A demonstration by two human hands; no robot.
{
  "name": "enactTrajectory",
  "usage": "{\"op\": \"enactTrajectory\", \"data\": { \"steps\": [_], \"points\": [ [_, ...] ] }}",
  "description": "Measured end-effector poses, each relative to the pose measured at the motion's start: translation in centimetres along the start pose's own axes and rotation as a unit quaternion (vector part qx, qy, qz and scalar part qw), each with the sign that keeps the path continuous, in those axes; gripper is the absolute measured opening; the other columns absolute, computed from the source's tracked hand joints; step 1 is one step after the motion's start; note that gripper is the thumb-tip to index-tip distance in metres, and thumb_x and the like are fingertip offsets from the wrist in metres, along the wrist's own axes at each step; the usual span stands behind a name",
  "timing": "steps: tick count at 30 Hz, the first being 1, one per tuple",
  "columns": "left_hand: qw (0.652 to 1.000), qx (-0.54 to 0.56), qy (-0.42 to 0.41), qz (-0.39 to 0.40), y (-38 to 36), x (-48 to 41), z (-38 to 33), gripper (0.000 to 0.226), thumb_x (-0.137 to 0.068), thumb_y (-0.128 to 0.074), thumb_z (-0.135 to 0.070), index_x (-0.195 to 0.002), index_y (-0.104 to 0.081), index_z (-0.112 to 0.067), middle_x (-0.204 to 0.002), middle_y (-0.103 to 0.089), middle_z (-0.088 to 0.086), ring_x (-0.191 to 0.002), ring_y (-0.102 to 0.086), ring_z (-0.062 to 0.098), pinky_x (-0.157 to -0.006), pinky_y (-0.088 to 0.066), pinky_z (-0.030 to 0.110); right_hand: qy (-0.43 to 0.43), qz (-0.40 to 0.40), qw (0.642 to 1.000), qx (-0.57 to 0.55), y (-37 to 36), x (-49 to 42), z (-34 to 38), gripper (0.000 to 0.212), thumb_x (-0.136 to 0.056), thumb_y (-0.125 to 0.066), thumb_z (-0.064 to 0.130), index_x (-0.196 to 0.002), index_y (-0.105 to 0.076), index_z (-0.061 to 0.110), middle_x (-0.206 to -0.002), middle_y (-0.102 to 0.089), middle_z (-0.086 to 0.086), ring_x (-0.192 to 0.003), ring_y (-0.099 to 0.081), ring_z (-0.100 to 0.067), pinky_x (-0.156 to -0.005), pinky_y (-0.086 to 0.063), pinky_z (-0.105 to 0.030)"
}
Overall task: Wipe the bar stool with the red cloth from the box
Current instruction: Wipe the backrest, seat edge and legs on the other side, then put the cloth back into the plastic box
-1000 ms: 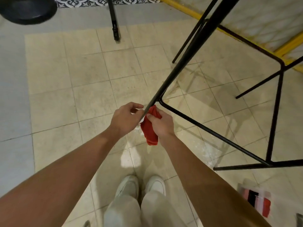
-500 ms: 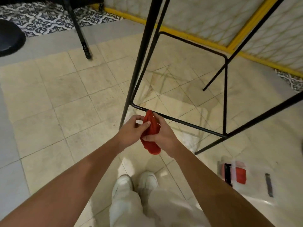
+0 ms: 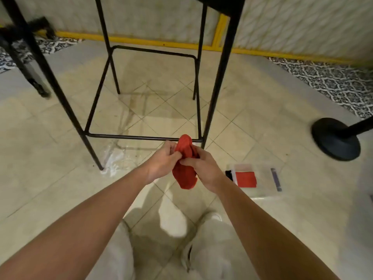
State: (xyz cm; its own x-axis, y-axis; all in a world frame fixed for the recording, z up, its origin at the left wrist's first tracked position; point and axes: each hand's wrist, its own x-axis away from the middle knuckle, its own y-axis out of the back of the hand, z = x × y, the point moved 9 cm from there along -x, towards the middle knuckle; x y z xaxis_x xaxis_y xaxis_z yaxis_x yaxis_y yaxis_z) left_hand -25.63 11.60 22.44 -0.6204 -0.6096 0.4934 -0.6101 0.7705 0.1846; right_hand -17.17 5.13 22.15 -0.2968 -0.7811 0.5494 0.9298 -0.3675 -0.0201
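Note:
The black metal bar stool (image 3: 214,83) stands in front of me, its thin legs joined by a low footrest ring (image 3: 129,136); the seat is cut off at the top edge. A bunched red cloth (image 3: 184,162) hangs between my hands just in front of the near footrest bar. My left hand (image 3: 162,160) pinches the cloth's left side. My right hand (image 3: 203,168) grips it from the right. A clear plastic box (image 3: 262,176) with red, white and black cloths inside lies on the floor to the right of my right hand.
A black round pedestal base (image 3: 335,138) stands on the floor at the right. Another dark furniture leg (image 3: 30,77) is at the far left. A wall with a yellow strip (image 3: 153,42) runs behind the stool. My white shoes (image 3: 210,219) are below.
The view has swung up and left so the stool stands upright ahead. Both hands with the red cloth have come off the stool leg and now hold it in front of the footrest bar.

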Motion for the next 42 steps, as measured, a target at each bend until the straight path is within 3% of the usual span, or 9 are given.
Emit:
{"op": "enactTrajectory", "data": {
  "steps": [7,11,16,19,22,27,31,36,42],
  "points": [
    [0.999,-0.024,-0.023,0.036,-12.0,-4.4,-5.5,0.031,-0.094,-0.053,-0.037,-0.114,-0.039,-0.017,-0.087,-0.057,-0.001,-0.074,-0.056,0.008,-0.057,-0.047,0.017,0.054,-0.103,0.992,0.047,14.3,1.5,-0.2,0.049,-0.070,-0.080,0.010,-0.110,-0.052,0.012,-0.095,-0.060,0.004,-0.088,-0.062,-0.017,-0.077,-0.052,-0.030],
    [0.997,-0.046,-0.034,0.046,-17.0,-7.6,-5.5,0.027,-0.096,-0.048,-0.039,-0.110,-0.042,-0.018,-0.093,-0.060,0.003,-0.090,-0.060,0.020,-0.080,-0.052,0.035,0.035,-0.124,0.990,0.057,20.3,1.3,-2.2,0.064,-0.066,-0.085,0.023,-0.117,-0.048,0.014,-0.106,-0.059,0.001,-0.093,-0.061,-0.018,-0.080,-0.053,-0.032],
    [0.996,-0.021,-0.023,0.079,-23.3,-11.0,-5.2,0.019,-0.100,-0.043,-0.030,-0.114,-0.046,-0.018,-0.098,-0.061,-0.004,-0.085,-0.058,0.003,-0.061,-0.050,0.011,0.030,-0.121,0.992,-0.012,26.0,0.4,-5.9,0.053,-0.070,-0.078,0.039,-0.112,-0.057,0.016,-0.108,-0.065,-0.004,-0.098,-0.064,-0.019,-0.090,-0.053,-0.038],
    [0.996,0.000,-0.021,0.092,-25.8,-13.3,-4.7,0.018,-0.098,-0.047,-0.029,-0.113,-0.052,-0.020,-0.099,-0.065,-0.002,-0.087,-0.063,0.006,-0.067,-0.054,0.016,0.022,-0.154,0.985,-0.070,29.2,-0.9,-8.4,0.051,-0.078,-0.066,0.050,-0.111,-0.063,0.012,-0.106,-0.070,-0.007,-0.098,-0.067,-0.022,-0.089,-0.054,-0.043],
    [0.993,-0.022,-0.023,0.110,-27.5,-15.6,-3.9,0.021,-0.094,-0.054,-0.031,-0.113,-0.055,-0.021,-0.102,-0.067,-0.001,-0.093,-0.064,0.013,-0.078,-0.052,0.025,0.020,-0.208,0.972,-0.107,32.0,-2.1,-10.3,0.032,-0.091,-0.056,0.041,-0.107,-0.063,0.015,-0.104,-0.070,-0.006,-0.097,-0.066,-0.020,-0.085,-0.055,-0.034],
    [0.983,-0.079,-0.021,0.163,-30.1,-19.1,-2.7,0.028,-0.089,-0.062,-0.031,-0.115,-0.057,-0.021,-0.104,-0.068,-0.003,-0.093,-0.064,0.008,-0.077,-0.050,0.020,0.025,-0.244,0.959,-0.145,34.6,-3.6,-12.4,0.017,-0.095,-0.053,0.031,-0.097,-0.061,0.017,-0.095,-0.067,-0.001,-0.088,-0.063,-0.015,-0.072,-0.051,-0.022],
    [0.969,-0.142,-0.026,0.200,-32.6,-21.4,-1.7,0.034,-0.090,-0.058,-0.041,-0.109,-0.066,-0.013,-0.101,-0.071,0.003,-0.096,-0.066,0.017,-0.084,-0.052,0.028,0.030,-0.278,0.947,-0.159,36.5,-4.9,-14.0,0.021,-0.098,-0.046,0.030,-0.102,-0.060,0.014,-0.105,-0.066,-0.009,-0.098,-0.063,-0.023,-0.085,-0.053,-0.034],
    [0.971,-0.142,-0.010,0.192,-34.6,-24.1,-0.1,0.036,-0.092,-0.047,-0.052,-0.102,-0.064,-0.022,-0.091,-0.066,-0.007,-0.082,-0.061,0.003,-0.067,-0.045,0.014,0.022,-0.296,0.938,-0.178,38.6,-6.1,-15.9,0.027,-0.094,-0.055,0.030,-0.114,-0.058,0.012,-0.108,-0.065,-0.010,-0.098,-0.064,-0.022,-0.083,-0.055,-0.033],
    [0.967,-0.133,-0.019,0.215,-36.6,-26.0,2.2,0.035,-0.093,-0.044,-0.053,-0.112,-0.061,-0.028,-0.110,-0.066,-0.001,-0.101,-0.062,0.014,-0.091,-0.051,0.032,-0.042,-0.349,0.931,-0.096,40.2,-7.7,-19.0,0.037,-0.095,-0.048,0.042,-0.115,-0.059,0.013,-0.101,-0.063,0.002,-0.093,-0.058,-0.013,-0.084,-0.049,-0.028]
  ]
}}
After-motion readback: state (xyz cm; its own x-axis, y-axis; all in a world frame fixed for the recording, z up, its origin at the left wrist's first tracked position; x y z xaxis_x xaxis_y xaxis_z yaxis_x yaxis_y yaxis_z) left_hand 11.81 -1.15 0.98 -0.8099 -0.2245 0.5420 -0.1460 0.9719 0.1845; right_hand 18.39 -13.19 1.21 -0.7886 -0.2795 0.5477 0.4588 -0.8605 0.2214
